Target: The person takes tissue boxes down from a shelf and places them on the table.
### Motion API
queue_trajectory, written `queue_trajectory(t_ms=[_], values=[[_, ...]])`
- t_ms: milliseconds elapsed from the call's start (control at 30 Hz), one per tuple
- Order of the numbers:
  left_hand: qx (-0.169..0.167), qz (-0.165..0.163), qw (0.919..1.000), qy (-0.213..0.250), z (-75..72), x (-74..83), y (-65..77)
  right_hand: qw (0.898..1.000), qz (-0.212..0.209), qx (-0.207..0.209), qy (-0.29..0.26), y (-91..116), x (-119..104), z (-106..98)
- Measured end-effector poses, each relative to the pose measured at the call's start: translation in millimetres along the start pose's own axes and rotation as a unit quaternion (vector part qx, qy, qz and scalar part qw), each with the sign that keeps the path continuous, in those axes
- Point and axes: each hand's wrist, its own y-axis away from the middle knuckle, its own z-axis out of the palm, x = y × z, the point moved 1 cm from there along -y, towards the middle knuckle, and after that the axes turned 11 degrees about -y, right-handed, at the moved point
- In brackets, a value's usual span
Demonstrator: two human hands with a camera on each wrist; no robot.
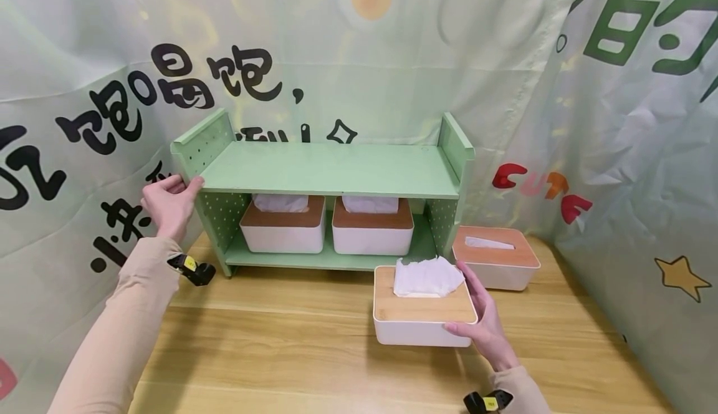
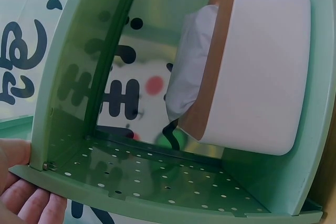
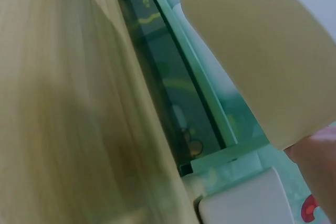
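Note:
My right hand (image 1: 485, 327) grips a white tissue box (image 1: 421, 333) by its right end, thumb on the front and fingers at the back. The box has a wooden lid, and a tissue (image 1: 427, 277) sticks out of it. In the right wrist view its underside (image 3: 262, 51) shows, raised off the table. My left hand (image 1: 171, 205) holds the left side panel of a green shelf (image 1: 331, 168), thumb and fingers around its edge (image 2: 39, 174). Two more tissue boxes (image 1: 283, 239) (image 1: 373, 241) with brown lids stand side by side on the lower board, tissues partly hidden by the board above.
A further tissue box (image 1: 496, 274) stands on the wooden table (image 1: 269, 339), right of the shelf. Printed fabric (image 1: 359, 46) hangs behind the shelf and along both sides. The shelf's raised side panels have rows of small holes.

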Motion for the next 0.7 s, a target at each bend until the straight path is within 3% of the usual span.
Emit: queue_trajectory(t_ms=[333,567,700], values=[[-0.005,0.002,1.0000,0.008,1.0,-0.9,0.1,1.000,0.017,0.012,0.008,4,8,-4],[-0.006,0.001,1.0000,0.000,2.1,-1.8,-0.2,1.000,0.001,0.002,0.004,5,16,-6],[-0.006,0.002,0.9999,0.012,0.7,-1.2,-0.7,0.999,-0.020,-0.023,0.016,3,21,-10]])
